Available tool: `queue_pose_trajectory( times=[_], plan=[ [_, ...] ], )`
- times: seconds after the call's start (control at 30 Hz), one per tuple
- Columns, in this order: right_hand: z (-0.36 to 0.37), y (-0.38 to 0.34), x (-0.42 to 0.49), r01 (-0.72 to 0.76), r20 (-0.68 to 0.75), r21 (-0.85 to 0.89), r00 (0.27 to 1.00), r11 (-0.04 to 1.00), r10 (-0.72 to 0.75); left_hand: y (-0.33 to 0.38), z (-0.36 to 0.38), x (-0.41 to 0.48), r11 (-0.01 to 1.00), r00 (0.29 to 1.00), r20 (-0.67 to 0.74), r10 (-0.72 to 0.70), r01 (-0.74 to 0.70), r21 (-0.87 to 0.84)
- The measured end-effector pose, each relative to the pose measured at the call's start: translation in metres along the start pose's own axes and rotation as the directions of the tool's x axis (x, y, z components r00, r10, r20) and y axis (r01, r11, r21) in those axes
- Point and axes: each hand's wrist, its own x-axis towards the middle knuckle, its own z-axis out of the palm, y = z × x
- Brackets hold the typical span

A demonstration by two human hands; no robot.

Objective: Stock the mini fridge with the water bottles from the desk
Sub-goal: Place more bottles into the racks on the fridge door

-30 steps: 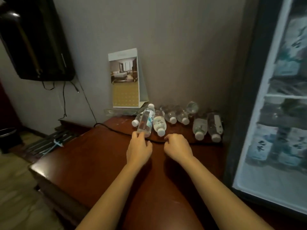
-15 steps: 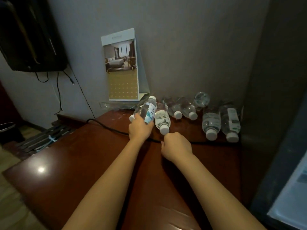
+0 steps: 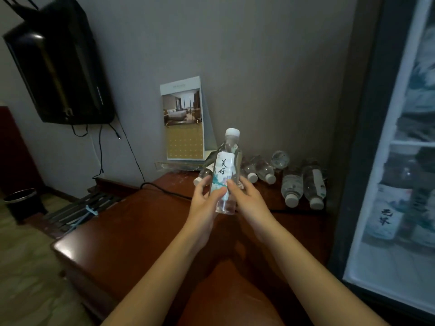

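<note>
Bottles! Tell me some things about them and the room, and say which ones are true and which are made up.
1. The left hand and right hand hold one bottle upright. True.
2. Its cap is red. False: it is white.
3. Other bottles lie on their sides on the desk. True.
4. The fridge is on the left. False: it is on the right.
5. The calendar lies flat. False: it stands up.
</note>
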Motion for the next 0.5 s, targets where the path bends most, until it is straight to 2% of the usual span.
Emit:
queue_pose_trajectory(
  times=[0.17, 0.33, 0.5],
  plan=[
    [-0.008, -0.046, -0.045, 0.035, 0.019, 0.029, 0.999, 0.999, -0.035, 0.026, 0.017, -0.054, 1.0, 0.995, 0.097, 0.005, -0.002, -0.026],
    [-0.019, -0.085, -0.099, 0.114, 0.076, -0.114, 0.992, 0.987, -0.105, 0.051, 0.033, -0.103, 0.999, 0.99, 0.134, 0.039, -0.041, 0.01],
    [-0.041, -0.107, -0.151, 0.243, 0.099, -0.193, 0.969, 0.95, -0.228, 0.06, 0.05, -0.148, 0.994, 0.964, 0.255, 0.072, -0.091, 0.06]
  ],
)
